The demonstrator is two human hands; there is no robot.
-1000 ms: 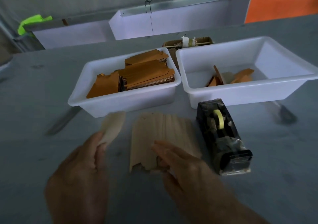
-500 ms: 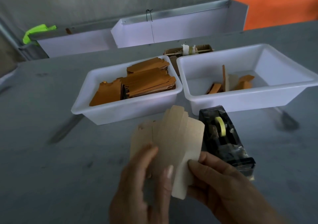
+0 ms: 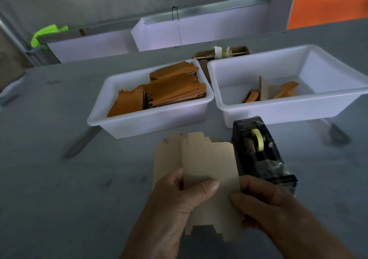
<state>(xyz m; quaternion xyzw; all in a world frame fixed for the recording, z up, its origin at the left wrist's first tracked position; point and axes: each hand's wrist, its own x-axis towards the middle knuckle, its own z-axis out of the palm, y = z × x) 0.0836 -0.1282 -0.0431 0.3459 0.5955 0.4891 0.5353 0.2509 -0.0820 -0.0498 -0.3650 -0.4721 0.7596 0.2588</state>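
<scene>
A left hand (image 3: 175,205) and right hand (image 3: 268,207) pinch one flat cardboard blank (image 3: 209,165) by its lower part, raised just above the desk (image 3: 59,199) beside the single tape dispenser (image 3: 258,153). Folding appears to be starting; creasing the panels square likely comes next. Behind stand two white tubs: a fuller tub (image 3: 151,125) stacked with blanks and a sparser tub (image 3: 278,111) holding a few pieces.

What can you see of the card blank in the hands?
The card blank is thin, pale brown cardboard, die-cut with stepped tabs at its far and near ends. It is held above the grey table. The left hand pinches its left side, thumb on top; the right hand grips its right edge.
</scene>
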